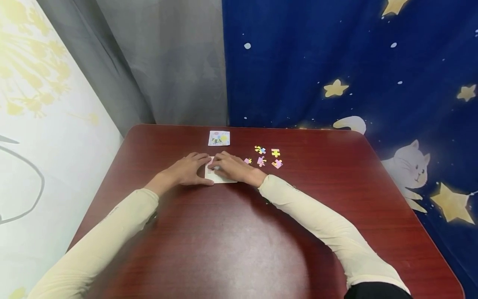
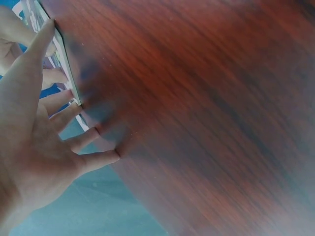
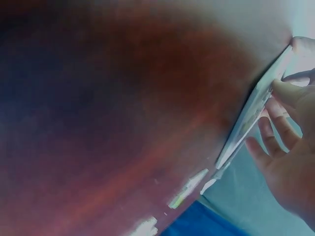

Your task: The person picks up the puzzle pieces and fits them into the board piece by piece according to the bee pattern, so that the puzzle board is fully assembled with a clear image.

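A pale square puzzle board lies flat on the table under both hands. Spread along its left side is my left hand, thumb at the near corner and fingers by the far corner. In the left wrist view, the left fingers reach down to the tabletop with the thumb on the board's edge. Over the board, my right hand brings its thumb and index finger down close to the surface. A pinkish printed patch shows beside those fingertips; I cannot tell whether they pinch a piece. In the right wrist view, the other right fingers stand off.
Several loose jigsaw pieces in yellow, pink and blue, such as a yellow piece, lie right of the board. Behind it is a small picture card with a striped bee. The dark red table meets curtains at the back.
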`<state>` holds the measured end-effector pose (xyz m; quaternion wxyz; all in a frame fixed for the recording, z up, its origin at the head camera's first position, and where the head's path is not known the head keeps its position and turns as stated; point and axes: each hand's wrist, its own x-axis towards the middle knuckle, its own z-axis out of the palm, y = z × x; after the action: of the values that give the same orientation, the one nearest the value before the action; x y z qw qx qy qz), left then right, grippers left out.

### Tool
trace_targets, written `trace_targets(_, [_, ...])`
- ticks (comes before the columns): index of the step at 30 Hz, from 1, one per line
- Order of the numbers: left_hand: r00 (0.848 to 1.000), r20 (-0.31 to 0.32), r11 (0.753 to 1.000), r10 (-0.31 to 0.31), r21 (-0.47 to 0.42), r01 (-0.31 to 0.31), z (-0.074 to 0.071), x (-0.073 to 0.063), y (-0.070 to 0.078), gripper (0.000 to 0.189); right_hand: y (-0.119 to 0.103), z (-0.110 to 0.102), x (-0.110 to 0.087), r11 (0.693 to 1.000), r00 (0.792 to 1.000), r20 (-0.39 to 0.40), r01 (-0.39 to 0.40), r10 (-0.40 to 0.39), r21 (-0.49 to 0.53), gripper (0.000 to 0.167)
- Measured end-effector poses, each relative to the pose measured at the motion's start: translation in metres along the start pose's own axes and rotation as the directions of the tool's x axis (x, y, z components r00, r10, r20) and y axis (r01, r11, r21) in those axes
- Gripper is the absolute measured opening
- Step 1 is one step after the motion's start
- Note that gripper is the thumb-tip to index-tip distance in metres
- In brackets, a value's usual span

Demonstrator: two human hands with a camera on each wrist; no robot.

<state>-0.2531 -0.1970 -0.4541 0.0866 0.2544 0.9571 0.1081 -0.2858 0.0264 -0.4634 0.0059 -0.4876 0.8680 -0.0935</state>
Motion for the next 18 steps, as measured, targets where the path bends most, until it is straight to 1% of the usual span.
trace_targets(4, [1.000,0.000,1.000,-0.002,-0.008,0.002,-0.0005,-0.0006,-0.0004,0.104,0.0006,0.0026,-0.0011,1.000,1.000,-0.019,-0.024,0.024,0.007,0.030])
trace_targets(11, [1.000,-0.013,1.000,0.001,-0.014,-0.001,0.0012,-0.0010,-0.0028,0.103,0.0029,0.0040,-0.0009,0.998,0.997,-0.060,-0.045,0.047,0.035,0.021])
trace_targets(18, [1.000,-0.010,0.999,0.008,-0.034,-0.008,0.0007,-0.0037,-0.0022,0.098,0.0023,0.0026,-0.0013,0.998,0.997,-0.056,-0.050,0.053,0.050,0.022])
